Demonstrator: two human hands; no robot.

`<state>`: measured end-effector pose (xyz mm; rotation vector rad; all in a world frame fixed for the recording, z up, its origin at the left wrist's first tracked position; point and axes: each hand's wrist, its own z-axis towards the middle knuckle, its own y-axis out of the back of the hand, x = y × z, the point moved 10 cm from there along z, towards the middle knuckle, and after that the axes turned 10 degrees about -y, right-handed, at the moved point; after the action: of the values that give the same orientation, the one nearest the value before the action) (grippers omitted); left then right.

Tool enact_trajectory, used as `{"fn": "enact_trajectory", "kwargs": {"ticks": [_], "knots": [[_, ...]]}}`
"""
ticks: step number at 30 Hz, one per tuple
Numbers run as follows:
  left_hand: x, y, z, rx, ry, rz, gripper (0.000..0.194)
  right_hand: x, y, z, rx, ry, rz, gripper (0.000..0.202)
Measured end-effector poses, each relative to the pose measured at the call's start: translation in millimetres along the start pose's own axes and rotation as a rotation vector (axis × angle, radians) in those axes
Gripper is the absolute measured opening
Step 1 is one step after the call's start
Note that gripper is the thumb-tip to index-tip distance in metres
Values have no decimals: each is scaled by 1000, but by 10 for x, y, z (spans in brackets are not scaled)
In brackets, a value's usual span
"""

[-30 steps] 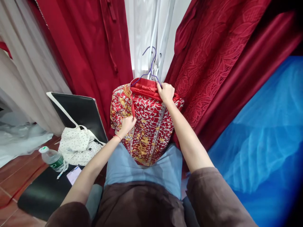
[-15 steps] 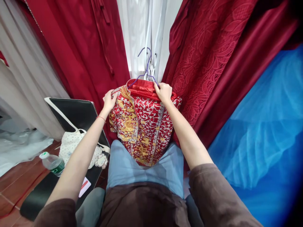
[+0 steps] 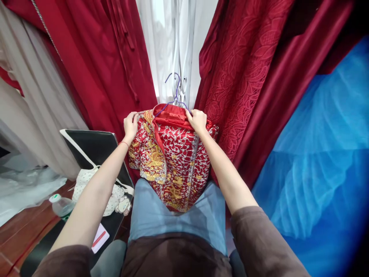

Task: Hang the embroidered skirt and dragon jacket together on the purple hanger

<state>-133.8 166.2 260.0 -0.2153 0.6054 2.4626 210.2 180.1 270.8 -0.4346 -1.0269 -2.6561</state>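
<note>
A red jacket (image 3: 157, 159) with gold and silver embroidery hangs over my lap on a purple hanger (image 3: 177, 90). My left hand (image 3: 131, 125) is closed on the jacket's left shoulder. At the other shoulder my right hand (image 3: 197, 121) grips the cloth, its thumb beside the hanger's arm. A red skirt or lower garment (image 3: 184, 165) with silver vine patterns shows beside the open jacket front. The plain red lining is visible at the collar. The fingertips of both hands are hidden behind the fabric.
On my left stands a black chair (image 3: 93, 148) with a dotted cloth bag (image 3: 83, 184), a plastic bottle (image 3: 62, 206) and a pink-white card (image 3: 100, 237). Dark red dresses (image 3: 239, 84) hang on either side of white straps (image 3: 175, 42). Blue tulle (image 3: 317, 165) fills the right.
Both hands and the garment sit slightly lower and more to the left in view, as does the hanger. The jacket's front edge has folded open more, showing red lining. Both hands keep their hold.
</note>
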Motion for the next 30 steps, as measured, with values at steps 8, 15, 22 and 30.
{"fn": "enact_trajectory", "kwargs": {"ticks": [8,15,22,30], "knots": [[-85,-303,264,244,22,-25,20,-2,-17,-18,0,-1,16,60],[151,-385,22,418,62,32,36,65,1,-34,19,16,22,58],[-973,-867,403,433,-134,-37,61,88,75,-106,46,-4,7,55],[-908,-881,374,343,-69,45,52,69,76,-97,278,-9,19,44]]}}
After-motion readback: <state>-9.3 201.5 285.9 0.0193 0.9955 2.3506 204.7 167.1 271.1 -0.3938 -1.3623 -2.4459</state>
